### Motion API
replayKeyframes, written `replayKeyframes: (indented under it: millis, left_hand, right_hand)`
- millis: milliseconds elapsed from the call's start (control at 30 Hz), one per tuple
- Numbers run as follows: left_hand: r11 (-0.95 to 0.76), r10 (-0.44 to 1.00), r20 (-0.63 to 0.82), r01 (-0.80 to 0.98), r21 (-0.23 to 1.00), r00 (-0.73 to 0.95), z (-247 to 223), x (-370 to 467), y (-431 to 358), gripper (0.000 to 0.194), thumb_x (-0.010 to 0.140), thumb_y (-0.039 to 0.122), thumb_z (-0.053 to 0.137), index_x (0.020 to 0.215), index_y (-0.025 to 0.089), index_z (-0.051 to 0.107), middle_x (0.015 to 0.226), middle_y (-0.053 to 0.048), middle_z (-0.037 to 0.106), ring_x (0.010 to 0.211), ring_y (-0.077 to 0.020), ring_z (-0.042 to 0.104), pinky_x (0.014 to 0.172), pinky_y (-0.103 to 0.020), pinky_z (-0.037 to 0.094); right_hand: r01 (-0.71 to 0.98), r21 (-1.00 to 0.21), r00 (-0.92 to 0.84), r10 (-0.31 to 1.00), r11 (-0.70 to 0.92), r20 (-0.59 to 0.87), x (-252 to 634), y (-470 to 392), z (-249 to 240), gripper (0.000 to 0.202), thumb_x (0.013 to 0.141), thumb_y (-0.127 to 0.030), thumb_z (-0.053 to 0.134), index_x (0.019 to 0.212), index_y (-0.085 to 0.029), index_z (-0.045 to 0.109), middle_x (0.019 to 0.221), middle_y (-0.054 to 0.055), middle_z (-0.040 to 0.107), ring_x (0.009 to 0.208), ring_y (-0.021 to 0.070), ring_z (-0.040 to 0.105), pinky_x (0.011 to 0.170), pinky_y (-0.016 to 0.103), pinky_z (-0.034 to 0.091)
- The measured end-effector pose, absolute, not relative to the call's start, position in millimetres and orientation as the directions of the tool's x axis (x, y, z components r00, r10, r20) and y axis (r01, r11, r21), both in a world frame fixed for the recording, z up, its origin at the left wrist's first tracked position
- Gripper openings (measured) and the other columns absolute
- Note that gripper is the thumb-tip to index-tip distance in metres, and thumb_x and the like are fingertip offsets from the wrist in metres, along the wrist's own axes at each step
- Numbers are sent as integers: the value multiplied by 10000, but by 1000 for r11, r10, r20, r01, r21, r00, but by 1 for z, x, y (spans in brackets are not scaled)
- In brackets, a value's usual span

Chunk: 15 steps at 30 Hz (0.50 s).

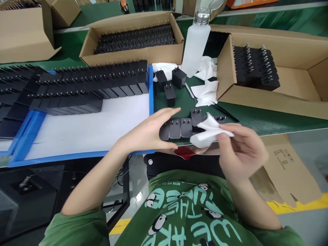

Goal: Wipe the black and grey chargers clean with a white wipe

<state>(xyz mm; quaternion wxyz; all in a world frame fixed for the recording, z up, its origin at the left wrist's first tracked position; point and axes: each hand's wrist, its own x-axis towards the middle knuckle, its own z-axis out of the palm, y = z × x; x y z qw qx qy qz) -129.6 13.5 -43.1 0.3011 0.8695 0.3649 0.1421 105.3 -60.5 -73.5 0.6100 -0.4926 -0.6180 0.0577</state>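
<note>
A short row of black plug-in power adapters (pixel 175 128) lies at the table's front edge, metal prongs upward. Around the row's left end, my left hand (pixel 151 131) curves with thumb and fingers spread; I cannot tell if it touches the end adapter. Pinched in my right hand (pixel 241 147) is a crumpled white wipe (pixel 206 133), held over the row's right part and hiding some adapters. Behind the row stand three loose adapters, one of them at the front (pixel 169 95).
To the left, a blue-edged tray (pixel 77 131) holds rows of adapters. Cardboard boxes with more adapters stand at the back (pixel 133 56) and right (pixel 276 99). Between them are a white bottle (pixel 196 44), crumpled wipes (pixel 205 93), a pen-like tool (pixel 190 91) and a black stick (pixel 227 112).
</note>
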Motion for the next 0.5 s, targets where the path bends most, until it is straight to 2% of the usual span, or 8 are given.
replayKeyframes:
  millis: [67,133,233,300,400,500]
  left_hand:
    - [-532,729,-7,573,623,684,-40,-145,8,1070,740,519,822,1580,257,214,1621,-100,346,1467,-261,381,1211,-410,343]
    - [-523,744,-26,605,600,668,-41,-158,3,1022,776,500,800,1581,290,205,1615,-80,366,1462,-259,390,1205,-428,350]
    - [-527,771,9,631,569,636,-49,-166,0,787,845,437,747,1516,265,372,1523,-82,500,1390,-259,481,1155,-440,412]
    - [-538,779,53,622,569,625,-56,-165,1,663,859,413,734,1445,238,477,1428,-88,593,1315,-263,547,1121,-452,444]
    - [-549,779,90,606,575,620,-61,-163,3,597,854,388,737,1392,230,533,1347,-89,653,1232,-273,596,1083,-478,471]
    - [-565,769,103,594,573,631,-62,-162,4,524,893,317,671,1388,223,526,1358,-101,648,1220,-269,610,1098,-504,455]
  right_hand:
    - [552,-644,267,620,529,738,113,-68,-76,300,871,-66,667,1119,-229,713,963,51,757,871,205,735,691,323,620]
    - [617,-531,119,598,581,793,114,-71,-85,395,855,-37,656,1199,-228,689,1051,62,766,982,230,740,789,351,625]
    - [738,-236,-234,568,632,789,103,-71,-107,442,887,-22,599,1304,-168,619,1169,101,751,1147,239,699,1076,416,515]
    - [774,-104,-329,536,625,777,87,-68,-122,378,926,-35,557,1285,-130,628,1190,108,740,1215,215,656,1204,390,370]
    - [764,-76,-331,490,640,806,57,-62,-135,308,941,-51,558,1216,-115,679,1230,108,717,1282,194,597,1260,328,238]
    - [696,-85,-381,467,713,798,33,-60,-128,235,962,-112,571,1141,-133,722,1212,83,731,1280,160,604,1230,288,310]
